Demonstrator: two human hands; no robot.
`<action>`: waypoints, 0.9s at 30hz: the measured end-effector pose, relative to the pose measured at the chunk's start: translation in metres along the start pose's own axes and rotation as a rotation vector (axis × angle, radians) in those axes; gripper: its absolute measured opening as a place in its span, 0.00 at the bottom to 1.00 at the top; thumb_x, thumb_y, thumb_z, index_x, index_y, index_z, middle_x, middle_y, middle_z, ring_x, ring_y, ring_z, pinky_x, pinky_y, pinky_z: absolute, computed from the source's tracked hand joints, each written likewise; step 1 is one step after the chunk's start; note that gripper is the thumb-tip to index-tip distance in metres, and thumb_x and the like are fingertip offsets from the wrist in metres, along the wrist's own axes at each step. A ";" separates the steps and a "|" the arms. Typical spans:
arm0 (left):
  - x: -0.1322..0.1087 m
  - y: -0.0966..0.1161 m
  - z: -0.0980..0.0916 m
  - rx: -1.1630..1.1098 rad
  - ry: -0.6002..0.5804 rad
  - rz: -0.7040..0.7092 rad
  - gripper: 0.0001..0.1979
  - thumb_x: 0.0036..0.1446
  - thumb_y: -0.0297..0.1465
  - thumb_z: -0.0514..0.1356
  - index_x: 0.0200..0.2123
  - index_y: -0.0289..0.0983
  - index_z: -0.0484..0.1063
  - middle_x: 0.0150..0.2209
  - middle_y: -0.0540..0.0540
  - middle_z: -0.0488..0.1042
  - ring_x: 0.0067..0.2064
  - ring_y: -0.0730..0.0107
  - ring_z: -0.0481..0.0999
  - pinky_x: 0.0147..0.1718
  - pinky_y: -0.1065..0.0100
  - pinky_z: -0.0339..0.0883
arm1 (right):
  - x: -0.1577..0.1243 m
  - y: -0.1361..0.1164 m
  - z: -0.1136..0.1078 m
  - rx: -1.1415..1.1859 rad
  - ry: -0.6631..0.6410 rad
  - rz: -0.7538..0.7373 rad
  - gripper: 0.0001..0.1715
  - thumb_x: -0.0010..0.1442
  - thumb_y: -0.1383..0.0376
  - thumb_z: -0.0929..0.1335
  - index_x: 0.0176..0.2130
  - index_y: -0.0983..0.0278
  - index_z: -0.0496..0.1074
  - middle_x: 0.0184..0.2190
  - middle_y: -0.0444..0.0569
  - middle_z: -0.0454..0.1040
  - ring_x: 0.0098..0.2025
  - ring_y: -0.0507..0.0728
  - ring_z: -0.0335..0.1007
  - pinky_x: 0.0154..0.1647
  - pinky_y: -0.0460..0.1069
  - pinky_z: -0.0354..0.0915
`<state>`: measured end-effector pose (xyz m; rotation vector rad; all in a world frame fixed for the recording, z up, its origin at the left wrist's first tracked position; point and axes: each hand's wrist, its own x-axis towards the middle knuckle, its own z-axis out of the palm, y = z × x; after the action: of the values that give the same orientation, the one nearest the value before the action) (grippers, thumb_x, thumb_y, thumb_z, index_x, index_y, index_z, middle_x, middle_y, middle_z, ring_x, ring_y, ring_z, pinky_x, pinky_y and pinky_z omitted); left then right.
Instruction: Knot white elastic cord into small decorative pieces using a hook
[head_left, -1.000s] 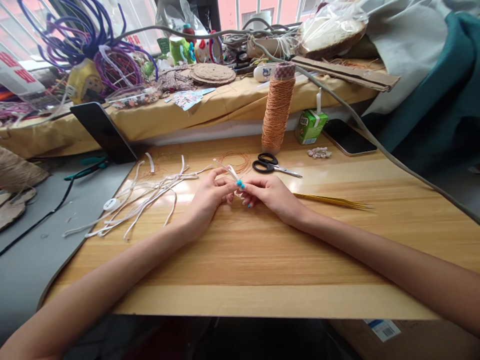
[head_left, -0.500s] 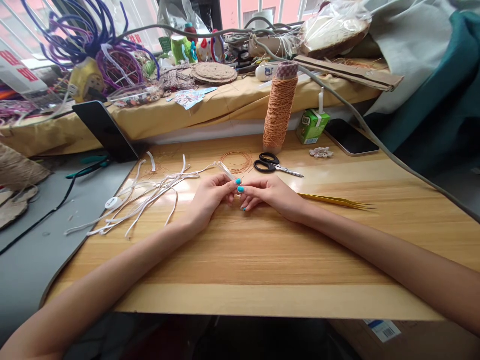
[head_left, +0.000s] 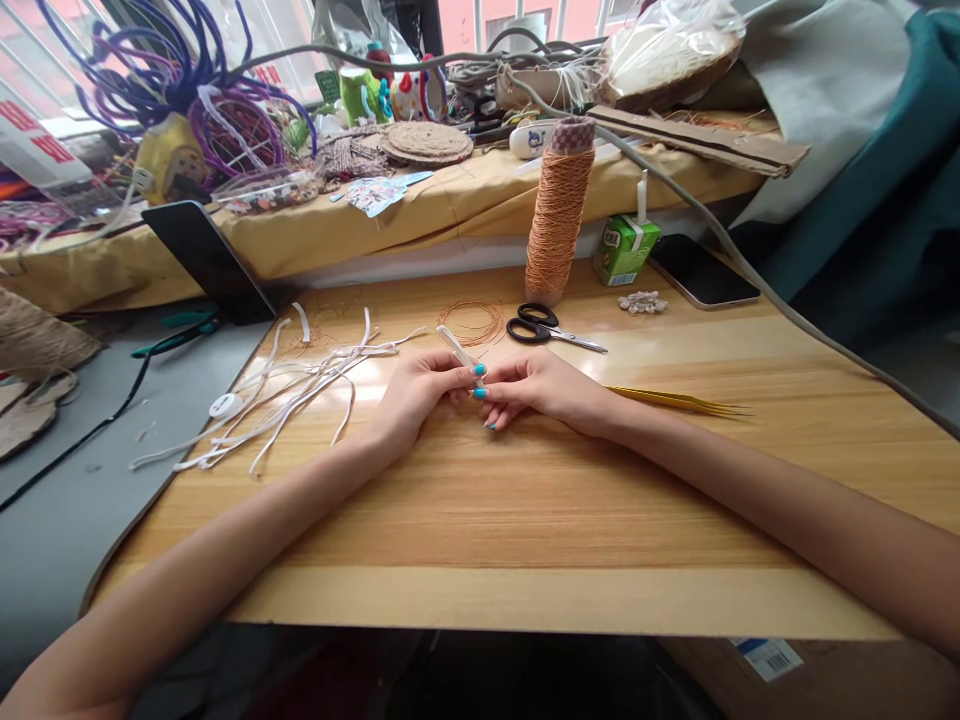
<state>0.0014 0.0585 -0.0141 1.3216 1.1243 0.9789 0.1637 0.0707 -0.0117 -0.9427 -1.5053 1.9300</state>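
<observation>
My left hand (head_left: 431, 390) pinches a short white strip (head_left: 453, 345) that sticks up and to the left from between the fingertips. Touching it from the right, my right hand (head_left: 544, 388) has thumb and forefinger pressed together at the strip's lower end. A coil of thin orange thread (head_left: 472, 322) lies just behind the hands. Black-handled scissors (head_left: 553, 328) rest behind my right hand, and gold tweezers (head_left: 675, 401) lie beside the right wrist. Loose white cords (head_left: 300, 390) spread on the table left of my left hand.
An orange thread spool (head_left: 559, 215) stands at the back, near a green drink carton (head_left: 624, 250), small pale pieces (head_left: 642, 302) and a phone (head_left: 705, 270). A dark tablet (head_left: 208, 262) leans at the left. A grey cable (head_left: 750, 270) crosses the right side.
The white strip now stands more upright and apart from the loose cords. The right fingertips have shifted slightly down, with the lower fingers a little more spread.
</observation>
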 end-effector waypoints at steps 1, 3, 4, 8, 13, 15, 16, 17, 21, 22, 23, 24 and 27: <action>0.000 0.000 0.000 -0.015 -0.009 0.001 0.07 0.44 0.32 0.61 0.22 0.33 0.72 0.20 0.51 0.67 0.23 0.79 0.63 0.22 0.75 0.54 | 0.000 0.000 0.000 -0.017 0.000 -0.008 0.04 0.49 0.69 0.69 0.27 0.71 0.72 0.19 0.44 0.73 0.21 0.48 0.71 0.25 0.42 0.69; 0.000 0.000 0.000 -0.029 -0.020 0.006 0.07 0.43 0.31 0.62 0.22 0.33 0.72 0.20 0.51 0.68 0.23 0.78 0.63 0.23 0.75 0.55 | 0.000 0.000 0.002 -0.061 -0.006 -0.035 0.04 0.50 0.69 0.68 0.27 0.71 0.71 0.19 0.44 0.72 0.20 0.48 0.70 0.23 0.42 0.68; 0.000 0.000 0.000 -0.031 -0.022 0.005 0.07 0.43 0.31 0.62 0.21 0.33 0.71 0.20 0.51 0.68 0.23 0.78 0.64 0.23 0.75 0.56 | 0.000 0.001 0.002 -0.084 -0.011 -0.048 0.04 0.50 0.70 0.68 0.27 0.71 0.71 0.18 0.43 0.72 0.20 0.48 0.70 0.23 0.42 0.68; 0.002 -0.001 -0.001 -0.033 -0.018 0.004 0.07 0.43 0.31 0.62 0.21 0.32 0.70 0.20 0.51 0.68 0.23 0.78 0.65 0.23 0.75 0.57 | 0.001 0.002 0.003 -0.152 -0.014 -0.074 0.05 0.52 0.70 0.65 0.29 0.70 0.71 0.18 0.42 0.71 0.19 0.47 0.69 0.21 0.41 0.67; 0.005 -0.003 -0.006 -0.027 -0.037 0.018 0.07 0.44 0.31 0.61 0.21 0.32 0.69 0.20 0.50 0.68 0.23 0.77 0.65 0.23 0.73 0.58 | 0.002 0.002 0.002 -0.236 -0.033 -0.081 0.07 0.53 0.69 0.65 0.26 0.70 0.70 0.17 0.42 0.69 0.19 0.47 0.68 0.21 0.42 0.67; 0.006 -0.003 -0.007 -0.014 -0.051 0.030 0.08 0.44 0.30 0.61 0.20 0.32 0.68 0.19 0.51 0.67 0.22 0.77 0.64 0.23 0.74 0.57 | 0.003 0.002 0.002 -0.264 -0.029 -0.081 0.09 0.54 0.68 0.64 0.25 0.70 0.69 0.17 0.42 0.69 0.18 0.47 0.68 0.20 0.42 0.66; 0.006 -0.003 -0.007 -0.010 -0.060 0.037 0.08 0.45 0.30 0.61 0.20 0.32 0.68 0.19 0.51 0.67 0.22 0.78 0.63 0.23 0.74 0.56 | 0.002 0.002 0.002 -0.275 -0.027 -0.080 0.09 0.54 0.68 0.64 0.25 0.70 0.69 0.17 0.42 0.68 0.18 0.47 0.67 0.20 0.42 0.65; 0.006 -0.003 -0.007 -0.009 -0.069 0.041 0.08 0.45 0.30 0.61 0.20 0.32 0.68 0.19 0.51 0.67 0.22 0.78 0.63 0.23 0.74 0.56 | 0.002 0.002 0.002 -0.285 -0.025 -0.080 0.09 0.54 0.68 0.64 0.25 0.70 0.69 0.16 0.41 0.68 0.18 0.47 0.67 0.19 0.42 0.65; 0.005 -0.004 -0.006 -0.017 -0.084 0.043 0.08 0.45 0.30 0.61 0.20 0.32 0.68 0.20 0.50 0.68 0.22 0.78 0.63 0.23 0.74 0.56 | 0.000 0.001 0.003 -0.285 -0.025 -0.098 0.08 0.53 0.68 0.64 0.28 0.70 0.71 0.16 0.41 0.68 0.16 0.46 0.65 0.17 0.41 0.62; 0.005 -0.004 -0.006 -0.019 -0.084 0.041 0.08 0.45 0.30 0.61 0.20 0.32 0.68 0.20 0.50 0.68 0.22 0.78 0.64 0.23 0.74 0.56 | 0.000 0.001 0.004 -0.273 -0.026 -0.099 0.08 0.53 0.68 0.64 0.28 0.70 0.71 0.16 0.41 0.68 0.16 0.46 0.64 0.17 0.41 0.62; 0.005 -0.005 -0.006 -0.023 -0.084 0.039 0.08 0.45 0.30 0.61 0.20 0.32 0.69 0.20 0.50 0.68 0.23 0.78 0.64 0.23 0.74 0.56 | -0.001 0.001 0.003 -0.257 -0.027 -0.097 0.08 0.53 0.68 0.64 0.29 0.70 0.71 0.16 0.41 0.68 0.16 0.45 0.64 0.16 0.41 0.62; 0.005 -0.005 -0.006 -0.031 -0.086 0.037 0.08 0.45 0.30 0.62 0.21 0.32 0.69 0.20 0.50 0.68 0.23 0.78 0.64 0.23 0.74 0.56 | -0.001 0.002 0.003 -0.239 -0.027 -0.091 0.09 0.53 0.67 0.64 0.29 0.70 0.72 0.16 0.41 0.68 0.16 0.45 0.64 0.16 0.40 0.61; 0.006 -0.005 -0.007 -0.115 -0.132 0.020 0.07 0.45 0.31 0.62 0.24 0.32 0.71 0.21 0.50 0.69 0.23 0.79 0.65 0.23 0.75 0.57 | -0.001 0.001 -0.002 -0.184 -0.057 -0.060 0.09 0.53 0.65 0.65 0.29 0.70 0.71 0.17 0.41 0.68 0.17 0.45 0.64 0.17 0.40 0.61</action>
<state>-0.0041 0.0660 -0.0185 1.2869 0.9426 0.9425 0.1657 0.0710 -0.0124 -0.9148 -1.7477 1.8143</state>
